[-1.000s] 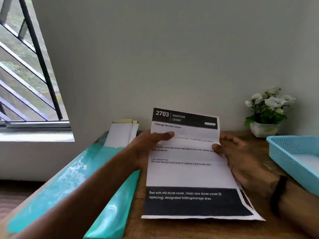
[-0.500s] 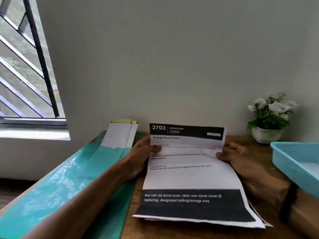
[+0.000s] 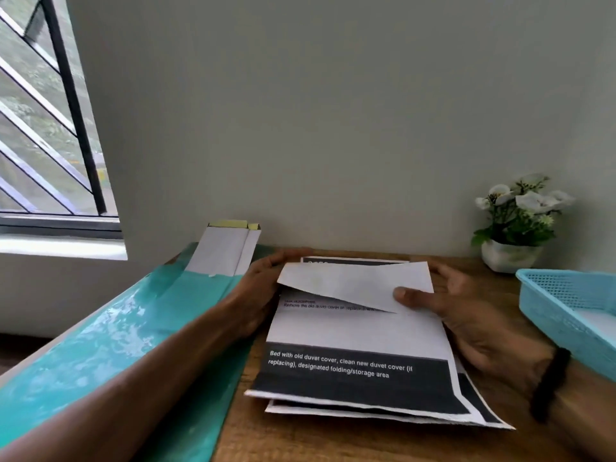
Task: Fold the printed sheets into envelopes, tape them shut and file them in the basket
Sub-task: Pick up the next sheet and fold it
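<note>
A printed sheet (image 3: 356, 331) with black bands lies on a stack of similar sheets (image 3: 393, 416) on the wooden table. Its top part is bent over toward me, white back showing. My left hand (image 3: 256, 295) grips the sheet's left edge at the fold. My right hand (image 3: 453, 315) holds the right edge, thumb pressing on the folded flap. A light blue plastic basket (image 3: 563, 301) stands at the right with something white inside. White envelopes (image 3: 226, 250) with yellow adhesive strips lie at the back left.
A glossy teal strip (image 3: 110, 348) covers the table's left side under my left forearm. A small white pot of white flowers (image 3: 513, 228) stands at the back right against the wall. A barred window (image 3: 46, 128) is at the left.
The sheet's top part, upright before with its black header showing, has been folded down toward me. The sheet now rests lower on the stack.
</note>
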A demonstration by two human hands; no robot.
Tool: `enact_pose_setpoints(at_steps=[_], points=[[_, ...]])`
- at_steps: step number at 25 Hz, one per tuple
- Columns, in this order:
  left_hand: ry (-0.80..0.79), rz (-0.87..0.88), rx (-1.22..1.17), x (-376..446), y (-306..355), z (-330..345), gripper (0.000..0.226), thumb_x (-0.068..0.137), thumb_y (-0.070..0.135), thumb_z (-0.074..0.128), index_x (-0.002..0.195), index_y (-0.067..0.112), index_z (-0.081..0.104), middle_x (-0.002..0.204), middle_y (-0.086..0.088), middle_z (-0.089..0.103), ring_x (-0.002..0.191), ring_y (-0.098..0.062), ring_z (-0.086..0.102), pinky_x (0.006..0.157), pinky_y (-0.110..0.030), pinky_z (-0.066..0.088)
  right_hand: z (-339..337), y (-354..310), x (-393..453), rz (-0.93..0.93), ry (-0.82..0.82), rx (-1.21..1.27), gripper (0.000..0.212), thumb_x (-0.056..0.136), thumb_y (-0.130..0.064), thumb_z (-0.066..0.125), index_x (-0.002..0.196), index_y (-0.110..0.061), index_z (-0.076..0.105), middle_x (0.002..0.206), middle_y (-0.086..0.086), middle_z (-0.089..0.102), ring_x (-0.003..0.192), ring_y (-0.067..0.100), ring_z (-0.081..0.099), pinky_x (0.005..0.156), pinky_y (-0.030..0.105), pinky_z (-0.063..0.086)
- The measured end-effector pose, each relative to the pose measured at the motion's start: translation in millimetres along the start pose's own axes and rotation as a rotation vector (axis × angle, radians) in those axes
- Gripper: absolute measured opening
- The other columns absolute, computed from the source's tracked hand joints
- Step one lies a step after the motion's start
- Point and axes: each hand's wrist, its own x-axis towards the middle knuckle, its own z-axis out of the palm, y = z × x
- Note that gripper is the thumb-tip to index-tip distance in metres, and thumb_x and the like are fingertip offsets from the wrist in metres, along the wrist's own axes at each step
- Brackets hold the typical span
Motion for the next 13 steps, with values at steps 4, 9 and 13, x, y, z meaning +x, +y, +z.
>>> enact_pose_setpoints(at_steps=[4, 9, 13], points=[[-0.065, -0.026, -0.119, -2, 6, -3, 0.041, 0.106, 0.043, 0.05, 0.115, 0.014, 0.077, 0.108, -0.017, 0.077, 0.093, -0.029, 0.075, 0.089, -0.046, 0.058, -5, -1, 1, -0.144, 0.13, -0.06, 0.05, 0.078, -0.002, 0.085, 0.123, -0.017, 0.068, 0.106, 0.004, 0.081, 0.093, 0.027, 0.079, 0.076, 0.041, 0.066], [-0.195, 0.002, 0.121, 0, -6, -5, 0.039, 0.095, 0.011, 0.07, 0.133, 0.004, 0.065, 0.126, -0.02, 0.073, 0.119, -0.041, 0.069, 0.106, -0.052, 0.053, -6, 0, 4, -0.152, 0.153, -0.062, 0.035, 0.082, -0.006, 0.083, 0.112, -0.02, 0.072, 0.104, 0.003, 0.082, 0.091, 0.025, 0.079, 0.078, 0.039, 0.063], [-0.111, 0.008, 0.147, -2, -2, -7, 0.039, 0.092, 0.014, 0.073, 0.13, 0.005, 0.067, 0.119, -0.019, 0.076, 0.1, -0.035, 0.075, 0.087, -0.041, 0.063, -6, -1, 5, -0.15, 0.072, -0.123, 0.033, 0.085, 0.0, 0.079, 0.109, -0.022, 0.073, 0.101, 0.001, 0.082, 0.092, 0.025, 0.079, 0.082, 0.042, 0.062]])
